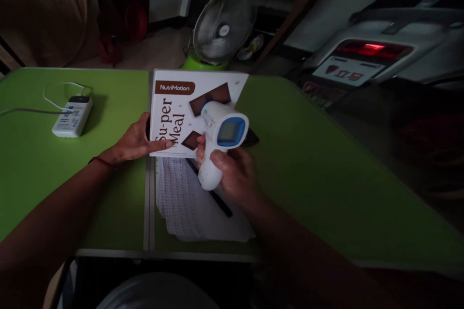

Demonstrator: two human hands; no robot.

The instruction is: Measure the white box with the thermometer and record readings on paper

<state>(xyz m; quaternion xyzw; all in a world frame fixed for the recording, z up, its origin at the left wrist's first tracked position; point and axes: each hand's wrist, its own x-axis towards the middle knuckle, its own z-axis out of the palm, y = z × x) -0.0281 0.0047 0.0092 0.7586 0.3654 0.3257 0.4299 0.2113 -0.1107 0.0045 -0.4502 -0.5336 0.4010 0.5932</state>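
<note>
My left hand [136, 140] grips the lower left edge of a white box [174, 77] printed "NutriMotion Su-per Meal", its thumb across the front and its other fingers mostly hidden behind. Wrapped round the handle of a white infrared thermometer [208, 174] is my right hand [235, 171]. The thermometer's blue-framed screen faces me, and its body covers part of the box front. Below the box, printed sheets of paper [181, 203] lie on the green table [308, 193], with a black pen [222, 204] on top. A dark flat object [252, 137] shows partly behind my right hand.
A white power bank [73, 118] with cables lies on the table's left part. Beyond the far edge stands a fan [224, 29] on a green base. A vehicle with a lit red tail light [373, 49] is at the right. A metal seam [149, 203] crosses the table.
</note>
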